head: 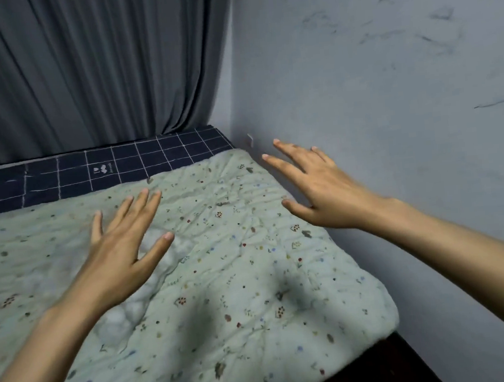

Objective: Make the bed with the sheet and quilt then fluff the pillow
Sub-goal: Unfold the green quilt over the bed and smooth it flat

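Looking down at the bed, we see a pale green quilt (pixel 236 271) with small flower prints spread across it, wrinkled, its right edge running along the grey-blue wall (pixel 388 87) and its near right corner rounded over a dark edge of the bed (pixel 412 368). Beyond the quilt's far edge a strip of dark navy sheet (pixel 69 176) with a white grid pattern shows, reaching to the foot of the grey curtain (pixel 81 68) at the far side. Our left hand (pixel 124 244) is released, fingers straight and spread, palm down over the middle of the quilt; whether it touches the cloth we cannot tell. Our right hand (pixel 321 191) is likewise released, fingers spread and pointing to the far left, above the quilt's far right part, near the wall. Neither hand grasps anything.
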